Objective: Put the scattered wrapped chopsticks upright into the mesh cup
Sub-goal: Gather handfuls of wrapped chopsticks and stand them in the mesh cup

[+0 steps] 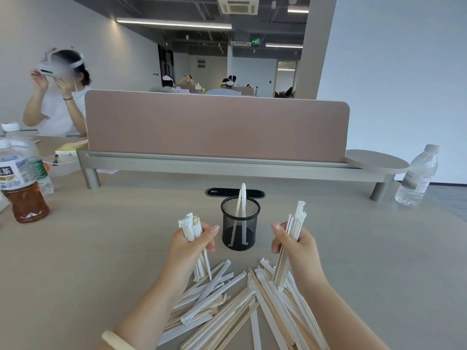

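Note:
A black mesh cup (240, 231) stands on the table between my hands, with a few wrapped chopsticks (242, 198) leaning upright inside it. My left hand (188, 245) is closed around a bundle of wrapped chopsticks (190, 227), held upright just left of the cup. My right hand (295, 245) grips another upright bundle (297, 218) to the right of the cup. A loose pile of wrapped chopsticks (240, 304) lies scattered on the table in front of me, beneath both hands.
A pink desk divider (217, 125) on a grey raised shelf (227, 168) runs behind the cup. Tea and water bottles (20, 183) stand at the left, and a clear water bottle (417, 178) at the right. A person with a headset sits at far left.

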The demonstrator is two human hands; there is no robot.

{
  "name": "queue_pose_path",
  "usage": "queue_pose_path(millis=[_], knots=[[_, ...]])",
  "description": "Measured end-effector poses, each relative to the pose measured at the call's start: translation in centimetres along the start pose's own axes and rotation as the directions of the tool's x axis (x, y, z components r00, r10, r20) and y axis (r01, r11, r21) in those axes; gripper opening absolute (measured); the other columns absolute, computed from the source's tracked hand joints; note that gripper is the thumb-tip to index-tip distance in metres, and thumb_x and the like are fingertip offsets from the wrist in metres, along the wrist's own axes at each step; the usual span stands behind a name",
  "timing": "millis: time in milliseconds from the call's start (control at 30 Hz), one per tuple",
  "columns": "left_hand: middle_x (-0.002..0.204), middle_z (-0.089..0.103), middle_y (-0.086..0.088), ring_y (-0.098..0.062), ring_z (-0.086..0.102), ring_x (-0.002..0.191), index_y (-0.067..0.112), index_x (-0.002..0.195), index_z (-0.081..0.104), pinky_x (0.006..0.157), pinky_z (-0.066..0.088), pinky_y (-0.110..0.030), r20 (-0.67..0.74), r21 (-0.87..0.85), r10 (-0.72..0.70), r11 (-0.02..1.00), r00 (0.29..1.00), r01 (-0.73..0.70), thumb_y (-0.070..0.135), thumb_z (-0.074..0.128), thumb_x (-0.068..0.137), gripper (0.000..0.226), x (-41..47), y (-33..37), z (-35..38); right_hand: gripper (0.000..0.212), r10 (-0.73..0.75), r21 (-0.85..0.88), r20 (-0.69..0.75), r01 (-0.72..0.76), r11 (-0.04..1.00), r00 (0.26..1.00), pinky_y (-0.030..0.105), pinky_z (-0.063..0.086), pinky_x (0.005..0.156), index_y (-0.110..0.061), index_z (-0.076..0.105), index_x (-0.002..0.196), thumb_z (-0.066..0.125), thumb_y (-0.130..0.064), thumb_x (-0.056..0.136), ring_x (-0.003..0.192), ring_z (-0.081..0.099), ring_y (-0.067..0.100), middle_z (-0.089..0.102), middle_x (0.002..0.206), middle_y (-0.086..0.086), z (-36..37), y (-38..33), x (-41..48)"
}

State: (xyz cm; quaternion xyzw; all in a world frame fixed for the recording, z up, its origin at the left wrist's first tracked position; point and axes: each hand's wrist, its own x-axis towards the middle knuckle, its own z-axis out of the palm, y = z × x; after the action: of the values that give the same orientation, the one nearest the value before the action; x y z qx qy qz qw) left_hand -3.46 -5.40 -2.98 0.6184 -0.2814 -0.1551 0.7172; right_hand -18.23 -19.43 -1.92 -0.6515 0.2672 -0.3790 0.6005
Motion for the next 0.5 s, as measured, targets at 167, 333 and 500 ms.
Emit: queue_pose_path(millis=[167,333,500], knots=[[0.046,0.049,0.007,-0.005,0.047,0.046,0.019,0.057,0.053,0.077,0.050,-0.049,0.047,0.020,-0.008,1.000,0.999,0.007,0.026,0.063,0.082,0.027,0.0,0.0,0.1,0.039,0.042,0.016,0.003,-0.042,0.999,0.999,0.028,0.040,0.066,-0.015,0.046,0.056,0.057,-0.032,0.090,0.055,0.043,0.018,0.047,0.050,0.005,0.2,0.0,0.0],[0.049,0.053,0.006,-0.008,0.052,0.053,0.017,0.055,0.054,0.072,0.049,-0.025,0.028,0.104,0.029,0.994,0.999,-0.032,0.022,0.050,0.093,0.038,0.2,-0.1,0.0,0.040,0.045,-0.106,-0.027,-0.047,0.993,0.999,0.024,0.040,0.068,-0.006,0.054,0.059,0.047,-0.025,0.095,0.064,0.052,0.014,0.057,0.067,0.003,-0.3,-0.1,0.2],[0.063,0.057,0.001,-0.010,0.054,0.064,0.018,0.050,0.057,0.064,0.040,-0.023,0.031,0.313,0.037,0.949,0.999,-0.044,0.038,0.051,0.088,0.043,0.6,-0.6,-1.2,0.042,-0.011,-0.546,0.011,0.016,0.838,1.000,0.025,0.028,0.048,-0.011,0.061,0.065,0.042,-0.035,0.094,0.036,0.036,0.007,0.041,0.045,-0.009,-1.9,0.0,0.9]])
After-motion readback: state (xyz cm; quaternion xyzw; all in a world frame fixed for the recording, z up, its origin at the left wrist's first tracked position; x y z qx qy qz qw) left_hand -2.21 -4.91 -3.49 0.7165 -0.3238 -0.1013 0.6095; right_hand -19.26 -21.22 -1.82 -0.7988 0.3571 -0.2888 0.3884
